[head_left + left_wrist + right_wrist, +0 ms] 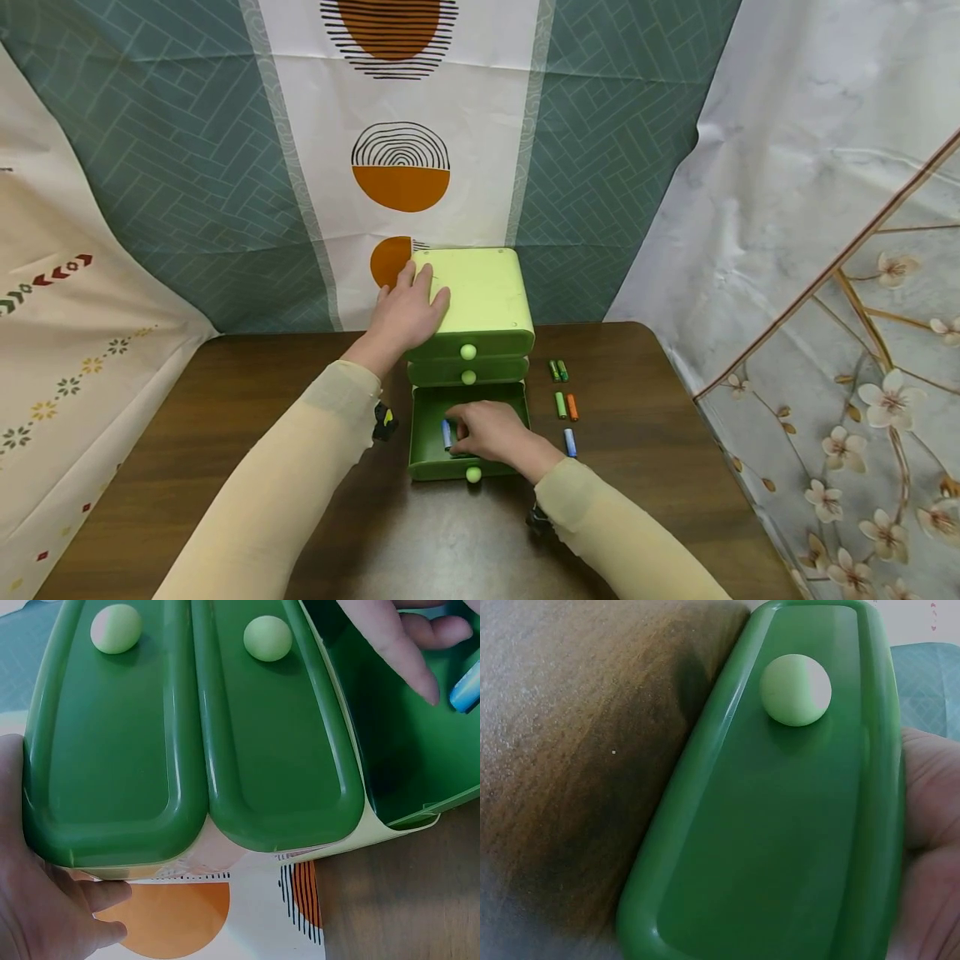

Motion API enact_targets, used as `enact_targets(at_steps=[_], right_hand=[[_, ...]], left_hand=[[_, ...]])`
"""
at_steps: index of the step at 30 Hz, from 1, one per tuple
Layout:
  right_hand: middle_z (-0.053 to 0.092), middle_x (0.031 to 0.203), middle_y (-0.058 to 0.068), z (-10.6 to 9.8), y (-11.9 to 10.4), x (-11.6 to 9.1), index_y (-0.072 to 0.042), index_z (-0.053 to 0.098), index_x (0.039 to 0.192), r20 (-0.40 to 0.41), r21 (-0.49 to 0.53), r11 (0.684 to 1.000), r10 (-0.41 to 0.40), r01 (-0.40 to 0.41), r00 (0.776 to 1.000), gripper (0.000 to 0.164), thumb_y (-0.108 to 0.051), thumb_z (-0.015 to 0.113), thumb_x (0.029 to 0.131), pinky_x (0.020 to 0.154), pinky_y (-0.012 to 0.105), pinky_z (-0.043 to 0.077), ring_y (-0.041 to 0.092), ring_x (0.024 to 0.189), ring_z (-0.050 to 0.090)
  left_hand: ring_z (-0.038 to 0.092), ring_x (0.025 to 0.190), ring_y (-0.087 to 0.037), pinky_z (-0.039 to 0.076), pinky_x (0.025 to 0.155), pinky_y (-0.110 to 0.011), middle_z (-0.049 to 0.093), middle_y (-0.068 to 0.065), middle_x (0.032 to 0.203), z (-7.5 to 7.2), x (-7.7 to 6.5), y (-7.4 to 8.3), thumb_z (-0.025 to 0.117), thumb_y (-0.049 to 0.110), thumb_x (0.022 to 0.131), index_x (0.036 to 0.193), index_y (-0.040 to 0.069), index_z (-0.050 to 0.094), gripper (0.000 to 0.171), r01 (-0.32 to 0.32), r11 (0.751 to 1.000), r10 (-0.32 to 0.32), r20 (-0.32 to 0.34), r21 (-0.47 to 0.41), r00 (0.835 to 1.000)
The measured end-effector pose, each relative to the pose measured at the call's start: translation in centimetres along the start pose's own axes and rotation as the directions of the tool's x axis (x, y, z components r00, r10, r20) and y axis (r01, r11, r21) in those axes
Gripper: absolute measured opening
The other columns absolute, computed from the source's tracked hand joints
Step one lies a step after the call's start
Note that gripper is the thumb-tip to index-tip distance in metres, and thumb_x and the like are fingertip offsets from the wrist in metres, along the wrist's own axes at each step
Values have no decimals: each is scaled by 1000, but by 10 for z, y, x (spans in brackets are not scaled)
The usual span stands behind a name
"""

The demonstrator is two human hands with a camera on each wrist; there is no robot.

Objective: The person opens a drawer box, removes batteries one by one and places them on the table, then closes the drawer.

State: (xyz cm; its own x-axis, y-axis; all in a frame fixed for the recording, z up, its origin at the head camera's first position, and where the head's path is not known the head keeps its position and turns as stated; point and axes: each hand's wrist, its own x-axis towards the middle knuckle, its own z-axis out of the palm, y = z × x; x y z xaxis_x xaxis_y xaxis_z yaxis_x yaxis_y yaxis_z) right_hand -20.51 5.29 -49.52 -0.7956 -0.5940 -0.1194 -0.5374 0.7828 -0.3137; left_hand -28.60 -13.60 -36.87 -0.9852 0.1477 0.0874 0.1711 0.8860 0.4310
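Observation:
My left hand (408,312) rests on the top left edge of a small green drawer cabinet (480,287), fingers spread. The cabinet's bottom drawer (431,462) is pulled out, while the upper drawers (112,750) are closed. Inside the open drawer, my right hand (491,429) reaches down with thumb and fingers apart. A blue battery (447,435) lies beside its fingertips, and a gap shows between finger and battery in the left wrist view. The right wrist view shows the drawer front with its round knob (796,690); the palm is behind it, fingertips hidden.
Right of the cabinet, several batteries lie on the brown wooden table (637,500): two small green ones (558,371), a light green one (560,405), an orange one (573,407) and a blue one (570,442). Patterned cloth (622,150) hangs behind and at both sides.

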Motion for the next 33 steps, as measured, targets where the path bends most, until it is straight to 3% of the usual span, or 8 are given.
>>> enact_targets(at_steps=[20, 33], right_hand=[[64, 79, -20, 5, 2, 8, -17, 72, 146, 26, 20, 1000, 15, -16, 1000, 58, -36, 91, 95, 71, 28, 54, -1, 70, 59], [62, 77, -20, 7, 3, 9, -17, 73, 145, 19, 23, 1000, 18, -19, 1000, 55, -36, 90, 96, 69, 28, 52, 0, 68, 57]], left_hand=[[15, 168, -40, 8, 133, -65, 7, -22, 183, 0, -1, 2, 30, 52, 118, 178, 7, 19, 75, 4, 1000, -4, -1, 0, 1000], [10, 170, -37, 9, 133, -65, 8, -22, 183, -1, -1, 3, 30, 50, 119, 177, 5, 20, 74, -1, 1000, 1, -6, 6, 1000]])
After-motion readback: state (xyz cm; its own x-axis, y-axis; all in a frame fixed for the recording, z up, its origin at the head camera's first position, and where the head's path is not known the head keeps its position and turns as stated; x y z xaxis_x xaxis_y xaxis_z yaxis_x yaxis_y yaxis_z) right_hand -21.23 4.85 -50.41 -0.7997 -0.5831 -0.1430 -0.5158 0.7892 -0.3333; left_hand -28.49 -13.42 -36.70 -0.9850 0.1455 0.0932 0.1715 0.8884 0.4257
